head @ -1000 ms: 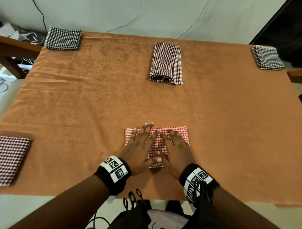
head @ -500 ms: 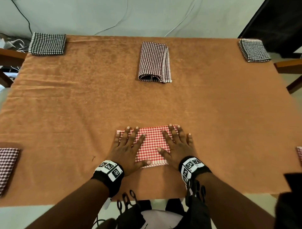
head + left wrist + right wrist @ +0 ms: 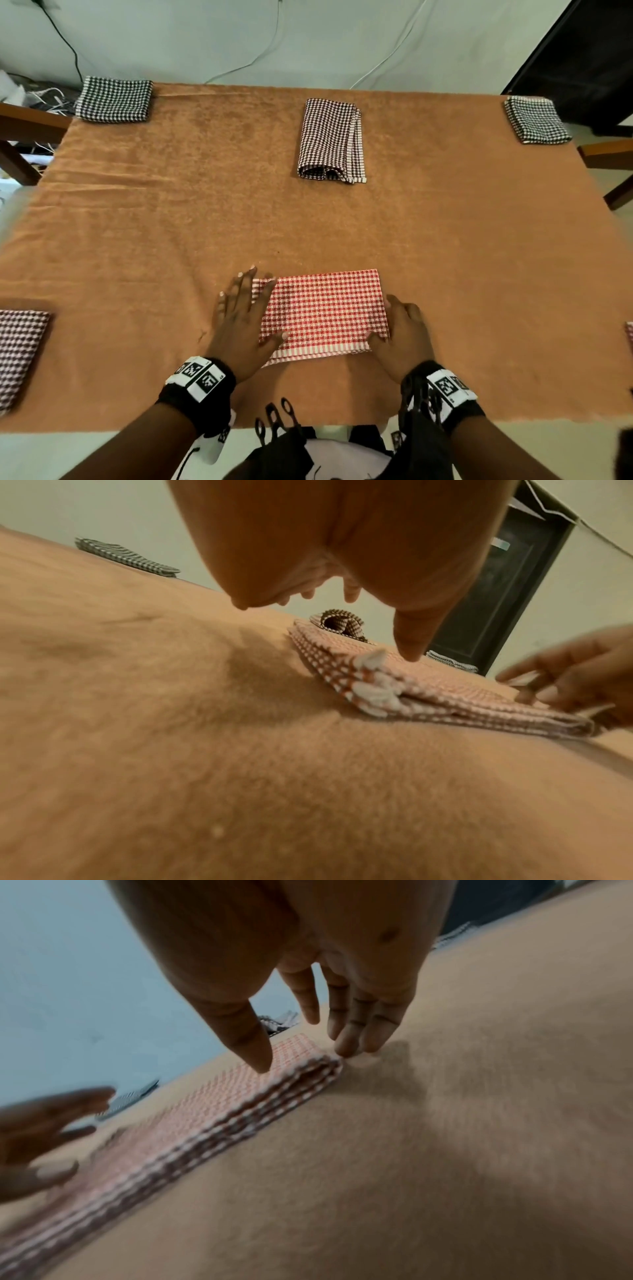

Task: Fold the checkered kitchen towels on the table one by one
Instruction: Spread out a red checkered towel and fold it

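A folded red checkered towel lies flat near the table's front edge, its layered edges showing in both wrist views. My left hand lies at the towel's left edge with fingers straight, thumb on the near left corner. At the right edge my right hand has its fingers straight, tips touching the table beside the fold, thumb over the cloth. Neither hand grips the towel. A folded dark maroon checkered towel lies at the table's far middle.
The table wears an orange cloth. Folded black checkered towels sit at the far left corner and far right corner. A maroon checkered towel lies at the left edge. Wooden chair parts stand at the right.
Both hands slid outward from the middle of the red towel to its left and right edges, leaving its top uncovered.
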Demonstrator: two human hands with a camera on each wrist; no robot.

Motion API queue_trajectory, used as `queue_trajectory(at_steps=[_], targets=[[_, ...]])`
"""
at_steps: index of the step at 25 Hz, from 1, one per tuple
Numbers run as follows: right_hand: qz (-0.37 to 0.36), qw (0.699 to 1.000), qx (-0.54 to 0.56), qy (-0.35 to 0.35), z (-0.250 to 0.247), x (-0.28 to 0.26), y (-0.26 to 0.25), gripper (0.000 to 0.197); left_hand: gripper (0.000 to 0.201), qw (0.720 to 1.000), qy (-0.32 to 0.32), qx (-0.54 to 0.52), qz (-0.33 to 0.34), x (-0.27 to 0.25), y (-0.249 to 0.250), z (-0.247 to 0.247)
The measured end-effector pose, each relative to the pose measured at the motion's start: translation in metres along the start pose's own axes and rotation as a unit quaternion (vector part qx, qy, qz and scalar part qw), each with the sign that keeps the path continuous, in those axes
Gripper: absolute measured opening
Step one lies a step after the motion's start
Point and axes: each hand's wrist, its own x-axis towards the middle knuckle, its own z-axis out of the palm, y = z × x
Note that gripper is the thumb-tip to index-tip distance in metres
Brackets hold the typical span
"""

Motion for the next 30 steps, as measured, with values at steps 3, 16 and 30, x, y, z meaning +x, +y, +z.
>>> queue_trajectory(at_steps=[3,16,30], targets=[[0.118,0.980,0.159,0.006,0.004,-0.005,0.002,0.056,0.076,0.997,0.057,-0.048,-0.017,-0.005,-0.004,-0.005],[-0.186,0.980,0.065,0.020,0.006,-0.028,-0.077,0.015,0.042,0.959,-0.041,-0.275,-0.064,0.086,0.120,-0.040],[-0.285,0.910,-0.260,-0.154,0.062,-0.013,-0.101,0.067,0.070,0.907,0.023,-0.370,-0.198,0.045,-0.007,-0.038]])
